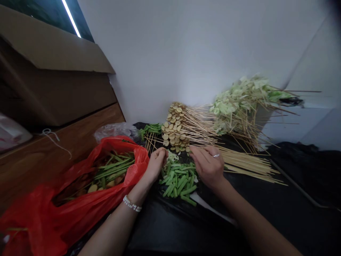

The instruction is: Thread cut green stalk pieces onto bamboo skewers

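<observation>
Two hands are seen, the left hand (157, 161) and the right hand (209, 165), with one heap of green pieces (181, 181) lying between and just below them on black plastic (165, 227). Well over a dozen pieces can be made out, but an exact count is prevented by overlap. Most are slanted from lower left to upper right; the one nearest the viewer is slanted the other way. The left fingers are curled in, tips close together; the right fingers are half bent toward the thumb. Whether anything is held by either cannot be told. One red bag (141, 156) is seen at the left. Behind the heap, one stack of potato slices (174, 129) is set, and one of cabbage (239, 96) farther right; many bare sticks (247, 165) are laid beside the right hand, too many to be counted
</observation>
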`<state>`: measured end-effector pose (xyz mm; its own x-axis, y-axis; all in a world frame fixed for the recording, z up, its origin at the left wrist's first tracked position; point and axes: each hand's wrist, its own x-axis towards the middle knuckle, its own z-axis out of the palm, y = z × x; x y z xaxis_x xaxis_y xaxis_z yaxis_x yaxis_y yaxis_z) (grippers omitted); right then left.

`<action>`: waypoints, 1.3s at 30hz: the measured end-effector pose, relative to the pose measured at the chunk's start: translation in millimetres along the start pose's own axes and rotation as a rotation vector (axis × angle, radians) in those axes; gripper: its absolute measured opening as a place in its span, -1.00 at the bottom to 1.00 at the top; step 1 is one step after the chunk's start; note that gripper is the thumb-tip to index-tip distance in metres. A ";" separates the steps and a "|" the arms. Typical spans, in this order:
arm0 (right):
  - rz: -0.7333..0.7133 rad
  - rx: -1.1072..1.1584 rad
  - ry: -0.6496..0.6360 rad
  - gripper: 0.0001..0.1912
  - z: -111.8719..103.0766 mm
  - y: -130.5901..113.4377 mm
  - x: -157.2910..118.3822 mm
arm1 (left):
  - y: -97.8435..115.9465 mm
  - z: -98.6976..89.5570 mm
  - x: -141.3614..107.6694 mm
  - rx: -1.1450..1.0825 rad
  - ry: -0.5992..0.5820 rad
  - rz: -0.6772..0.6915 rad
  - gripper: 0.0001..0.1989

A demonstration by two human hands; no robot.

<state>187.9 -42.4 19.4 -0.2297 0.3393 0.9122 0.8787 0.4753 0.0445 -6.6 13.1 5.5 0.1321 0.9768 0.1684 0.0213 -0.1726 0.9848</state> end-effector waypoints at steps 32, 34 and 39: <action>0.109 -0.009 -0.038 -0.68 6.9 3.9 4.8 | -3.9 3.5 -8.7 0.413 -0.198 0.182 -0.65; -0.059 -0.047 -0.207 -0.70 11.4 -4.1 0.3 | -2.5 5.9 -11.1 0.418 -0.212 0.197 -0.65; -0.197 -0.096 -0.373 -0.77 23.0 -8.7 -11.2 | -1.1 9.4 -14.5 0.416 -0.294 0.210 -0.62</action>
<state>173.2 -31.7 -0.5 -0.5168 0.5280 0.6739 0.8339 0.4885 0.2568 0.8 -2.1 1.6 0.4453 0.8500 0.2815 0.3464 -0.4535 0.8212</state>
